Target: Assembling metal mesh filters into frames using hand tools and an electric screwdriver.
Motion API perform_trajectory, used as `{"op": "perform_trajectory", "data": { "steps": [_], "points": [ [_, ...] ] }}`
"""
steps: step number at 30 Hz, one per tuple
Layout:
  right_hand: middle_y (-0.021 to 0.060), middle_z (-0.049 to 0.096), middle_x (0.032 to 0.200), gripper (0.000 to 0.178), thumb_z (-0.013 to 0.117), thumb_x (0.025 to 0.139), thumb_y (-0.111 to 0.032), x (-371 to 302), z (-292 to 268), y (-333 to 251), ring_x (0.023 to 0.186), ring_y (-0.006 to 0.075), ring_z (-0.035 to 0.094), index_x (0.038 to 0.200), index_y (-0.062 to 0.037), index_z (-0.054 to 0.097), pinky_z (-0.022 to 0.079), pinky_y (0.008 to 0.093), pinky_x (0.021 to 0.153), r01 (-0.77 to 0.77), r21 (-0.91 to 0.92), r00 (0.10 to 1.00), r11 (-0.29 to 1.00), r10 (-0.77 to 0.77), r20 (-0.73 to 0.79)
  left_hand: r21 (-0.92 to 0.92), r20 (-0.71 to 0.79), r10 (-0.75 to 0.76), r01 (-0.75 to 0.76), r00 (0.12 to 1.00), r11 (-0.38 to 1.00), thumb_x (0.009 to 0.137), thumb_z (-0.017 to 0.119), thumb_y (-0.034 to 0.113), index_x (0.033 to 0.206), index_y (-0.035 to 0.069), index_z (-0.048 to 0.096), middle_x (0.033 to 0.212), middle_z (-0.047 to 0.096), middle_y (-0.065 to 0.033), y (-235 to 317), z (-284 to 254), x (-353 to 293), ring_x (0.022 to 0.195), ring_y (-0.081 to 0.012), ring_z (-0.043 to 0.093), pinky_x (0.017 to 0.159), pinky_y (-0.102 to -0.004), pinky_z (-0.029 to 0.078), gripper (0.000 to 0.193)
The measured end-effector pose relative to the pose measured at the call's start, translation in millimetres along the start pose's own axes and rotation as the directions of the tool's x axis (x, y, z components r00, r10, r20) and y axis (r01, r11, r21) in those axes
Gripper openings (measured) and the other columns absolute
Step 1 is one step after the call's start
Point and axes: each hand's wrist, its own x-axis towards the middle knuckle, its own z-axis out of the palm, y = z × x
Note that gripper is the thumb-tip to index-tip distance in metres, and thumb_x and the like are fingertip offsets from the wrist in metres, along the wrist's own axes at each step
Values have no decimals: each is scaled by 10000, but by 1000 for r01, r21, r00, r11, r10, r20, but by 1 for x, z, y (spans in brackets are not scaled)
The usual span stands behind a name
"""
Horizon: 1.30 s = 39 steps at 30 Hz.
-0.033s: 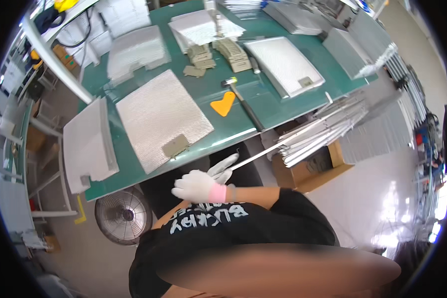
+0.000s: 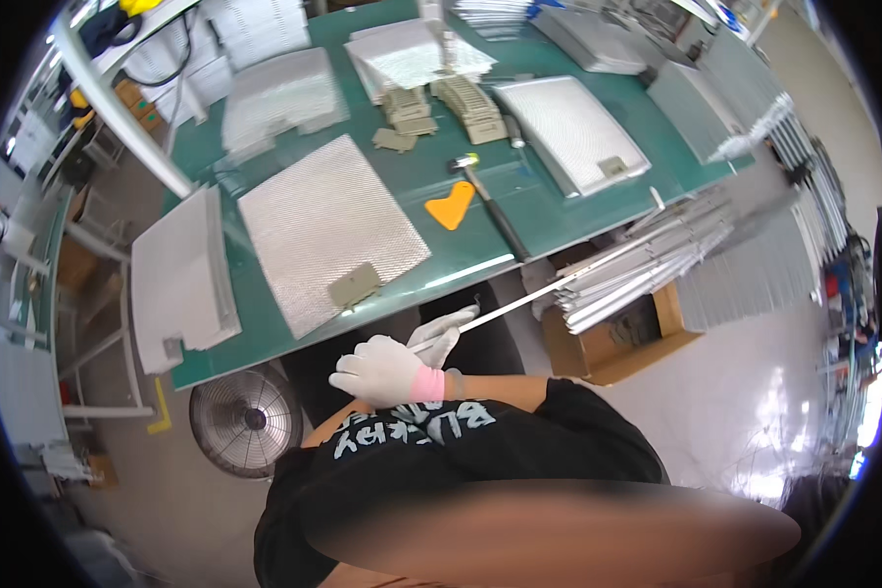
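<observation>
Both of my hands wear white gloves and meet in front of my body, past the near edge of the table. My left hand [image 2: 445, 329] closes on a long thin white strip [image 2: 519, 301], which passes between its thumb and fingers. My right hand [image 2: 372, 372], with a pink cuff, is curled beside it over the strip's near end, partly covering the left wrist; what lies inside its fingers is hidden. Rightward, the strip slopes up to a bundle of similar strips [image 2: 637, 284]. On the table in front lies a silver mesh panel [image 2: 333, 235] with a beige plate [image 2: 355, 285] on its near corner.
The green table [image 2: 402, 260] carries a hammer [image 2: 495, 216], an orange heart-shaped scraper [image 2: 450, 207], beige parts [image 2: 468, 108] and stacked panels [image 2: 181, 279]. A cardboard box [image 2: 647, 353] stands on the floor at right. A round fan [image 2: 247, 423] is below the table at left.
The table and its contents sit slightly farther right in the view. The left hand's fingers have drawn in around the strip, and more of the strip shows beside the right hand.
</observation>
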Motion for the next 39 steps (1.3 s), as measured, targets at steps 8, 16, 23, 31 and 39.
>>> {"op": "perform_trajectory", "data": {
  "steps": [8,16,23,31,39],
  "points": [
    [73,626,850,202,535,962,-168,-123,-38,88,813,174,615,1026,9,608,522,308,750,-126,989,606,-83,782,143,-310,-637,224,-511,738,802,996,392,557,1068,78,623,810,638,-86,140,-148,-68,791,-254,642,792,-396,518,537],
    [28,528,846,276,467,992,-351,-148,-208,133,733,158,519,963,-84,534,464,292,664,414,817,-232,402,914,-332,97,-496,69,-24,865,995,1023,216,595,872,-42,603,462,438,-6,158,-184,-132,363,-115,378,368,-265,316,760],
    [45,561,827,273,476,1021,-341,-28,-137,187,721,190,527,925,-95,547,441,303,681,297,954,441,46,879,-180,2,-398,1,-1,917,1000,1058,278,477,956,-51,606,531,471,-22,94,-96,-88,440,-113,449,446,-257,393,630],
    [47,600,869,263,506,1010,-265,-49,-15,230,811,189,607,947,-12,542,511,337,780,-290,802,775,523,620,-124,479,-493,426,-172,759,861,887,604,76,1417,-2,374,1417,432,-187,82,-49,-83,1348,-331,393,1136,-439,303,583],
    [66,626,866,483,342,1026,-90,-71,-31,71,573,75,511,1497,-2,278,460,217,555,-441,845,690,303,717,103,-717,-32,-147,80,989,693,1057,369,348,1385,-2,426,1377,515,-150,29,-14,-14,1218,-256,531,1055,-386,383,483]
  ]
}}
